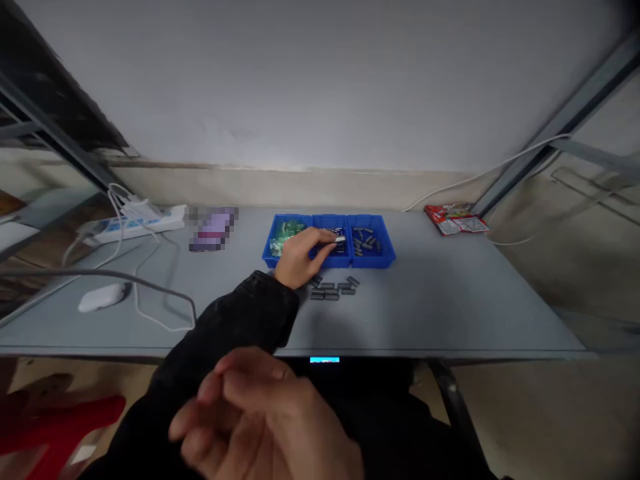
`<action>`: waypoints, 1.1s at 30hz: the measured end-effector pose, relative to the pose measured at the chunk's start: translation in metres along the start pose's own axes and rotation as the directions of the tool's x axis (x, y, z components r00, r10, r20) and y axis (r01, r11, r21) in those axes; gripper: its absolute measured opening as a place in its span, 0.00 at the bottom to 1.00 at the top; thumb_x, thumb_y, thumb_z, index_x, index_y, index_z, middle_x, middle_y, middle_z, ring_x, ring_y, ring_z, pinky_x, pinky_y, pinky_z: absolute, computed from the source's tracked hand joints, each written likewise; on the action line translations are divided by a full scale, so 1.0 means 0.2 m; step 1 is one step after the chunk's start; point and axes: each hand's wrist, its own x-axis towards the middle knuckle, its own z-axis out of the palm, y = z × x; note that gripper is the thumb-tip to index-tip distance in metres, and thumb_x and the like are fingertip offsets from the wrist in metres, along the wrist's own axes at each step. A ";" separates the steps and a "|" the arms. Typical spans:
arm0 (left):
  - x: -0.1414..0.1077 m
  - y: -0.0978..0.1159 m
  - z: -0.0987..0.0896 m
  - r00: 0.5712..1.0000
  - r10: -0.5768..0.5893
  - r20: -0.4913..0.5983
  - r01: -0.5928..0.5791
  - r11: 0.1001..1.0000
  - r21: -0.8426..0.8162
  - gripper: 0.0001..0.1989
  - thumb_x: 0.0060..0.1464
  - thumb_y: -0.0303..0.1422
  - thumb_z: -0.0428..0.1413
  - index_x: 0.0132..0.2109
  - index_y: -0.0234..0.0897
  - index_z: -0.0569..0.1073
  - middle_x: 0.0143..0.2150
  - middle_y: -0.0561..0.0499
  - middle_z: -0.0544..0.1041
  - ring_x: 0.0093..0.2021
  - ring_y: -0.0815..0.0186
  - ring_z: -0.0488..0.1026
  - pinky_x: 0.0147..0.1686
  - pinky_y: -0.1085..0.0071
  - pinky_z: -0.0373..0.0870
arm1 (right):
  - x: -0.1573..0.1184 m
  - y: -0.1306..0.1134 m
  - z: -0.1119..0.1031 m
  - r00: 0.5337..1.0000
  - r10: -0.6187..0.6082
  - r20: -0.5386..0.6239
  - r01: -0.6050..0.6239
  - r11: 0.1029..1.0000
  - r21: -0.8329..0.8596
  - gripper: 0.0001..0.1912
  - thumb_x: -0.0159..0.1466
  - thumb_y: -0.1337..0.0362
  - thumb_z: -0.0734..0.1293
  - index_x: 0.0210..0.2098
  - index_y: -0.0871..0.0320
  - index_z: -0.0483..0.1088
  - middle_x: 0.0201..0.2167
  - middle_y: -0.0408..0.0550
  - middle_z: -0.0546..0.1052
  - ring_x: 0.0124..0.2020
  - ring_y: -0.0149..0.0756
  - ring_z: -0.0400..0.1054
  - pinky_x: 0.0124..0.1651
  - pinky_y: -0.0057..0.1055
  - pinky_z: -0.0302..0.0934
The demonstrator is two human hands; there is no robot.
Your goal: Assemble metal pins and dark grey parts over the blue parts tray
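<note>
"What does the left hand hide?"
"Part of the middle bin."
"And the right hand?"
"Blurred, cut off by the bottom edge."
"The purple thing?"
"Pixelated; I can't tell what it is."

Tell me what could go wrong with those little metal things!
The small, silver, rod-like metal piece pinched in the left hand might slip into the blue plastic bins below. The black fabric sleeve is near the loose, dark-grey cylinders on the flat grey table, so it could bump some and make them roll.
</note>
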 end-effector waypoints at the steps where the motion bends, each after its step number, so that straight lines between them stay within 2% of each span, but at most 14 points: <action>1: 0.00 0.00 0.00 1.000 -0.001 -0.002 0.001 1.000 0.001 0.03 0.64 0.27 0.60 0.44 0.34 0.77 0.43 0.46 0.83 0.46 0.64 0.81 0.48 0.65 0.78 | 0.03 -0.03 0.00 0.998 0.031 -0.054 -0.023 0.989 0.149 0.10 0.55 0.61 0.77 0.35 0.55 0.77 0.32 0.39 0.80 0.38 0.30 0.78 0.43 0.26 0.68; 3: 0.00 0.00 0.00 1.000 -0.002 -0.007 0.002 1.000 -0.001 0.03 0.64 0.27 0.60 0.44 0.35 0.77 0.43 0.47 0.83 0.46 0.64 0.81 0.48 0.65 0.78 | 0.06 -0.08 0.01 0.991 0.050 -0.123 -0.016 0.965 0.262 0.10 0.49 0.66 0.79 0.30 0.56 0.77 0.29 0.39 0.80 0.36 0.31 0.78 0.41 0.24 0.68; 6: 0.00 0.00 0.00 1.000 -0.004 -0.011 0.004 1.000 -0.008 0.03 0.64 0.27 0.60 0.45 0.35 0.77 0.43 0.47 0.83 0.46 0.65 0.81 0.48 0.65 0.78 | 0.08 -0.12 0.01 0.988 0.048 -0.147 -0.007 0.962 0.274 0.11 0.47 0.68 0.79 0.30 0.57 0.78 0.28 0.40 0.81 0.36 0.32 0.79 0.39 0.23 0.68; 16: 0.00 -0.01 0.00 1.000 0.007 -0.014 -0.007 1.000 -0.006 0.04 0.63 0.26 0.62 0.45 0.35 0.77 0.43 0.48 0.83 0.46 0.66 0.81 0.49 0.68 0.77 | 0.07 -0.11 -0.01 0.993 -0.012 -0.115 0.043 0.961 0.272 0.10 0.49 0.71 0.78 0.31 0.58 0.79 0.31 0.43 0.81 0.39 0.34 0.78 0.41 0.23 0.68; 24: 0.00 0.00 0.00 1.000 0.021 -0.018 -0.021 1.000 -0.003 0.03 0.63 0.26 0.61 0.44 0.35 0.77 0.42 0.48 0.83 0.45 0.65 0.81 0.48 0.67 0.77 | 0.06 -0.10 0.00 0.994 -0.109 0.029 0.099 0.968 0.232 0.10 0.50 0.71 0.78 0.31 0.55 0.81 0.29 0.42 0.79 0.34 0.31 0.75 0.40 0.24 0.66; 29: 0.00 0.00 0.00 1.000 0.013 -0.015 -0.013 1.000 -0.002 0.04 0.63 0.25 0.61 0.45 0.35 0.77 0.43 0.48 0.82 0.45 0.65 0.81 0.48 0.67 0.77 | 0.08 -0.10 0.01 0.983 -0.182 0.014 0.177 0.968 0.180 0.12 0.46 0.73 0.80 0.28 0.54 0.79 0.28 0.39 0.76 0.32 0.28 0.73 0.42 0.25 0.67; 31: 0.00 0.00 0.00 1.000 0.016 -0.018 -0.016 1.000 -0.003 0.04 0.63 0.25 0.61 0.44 0.35 0.77 0.42 0.48 0.82 0.45 0.65 0.81 0.48 0.67 0.77 | 0.08 -0.10 0.01 0.982 -0.182 0.056 0.170 0.971 0.169 0.13 0.44 0.71 0.81 0.26 0.53 0.78 0.25 0.37 0.74 0.27 0.25 0.70 0.36 0.23 0.66; 33: 0.00 0.00 0.00 0.999 0.022 -0.024 -0.022 1.000 0.003 0.04 0.62 0.25 0.62 0.44 0.34 0.77 0.42 0.48 0.82 0.45 0.65 0.81 0.48 0.68 0.78 | 0.06 -0.11 0.01 0.976 -0.165 0.140 0.151 0.983 0.104 0.12 0.46 0.64 0.82 0.26 0.53 0.77 0.21 0.37 0.72 0.21 0.24 0.66 0.26 0.22 0.60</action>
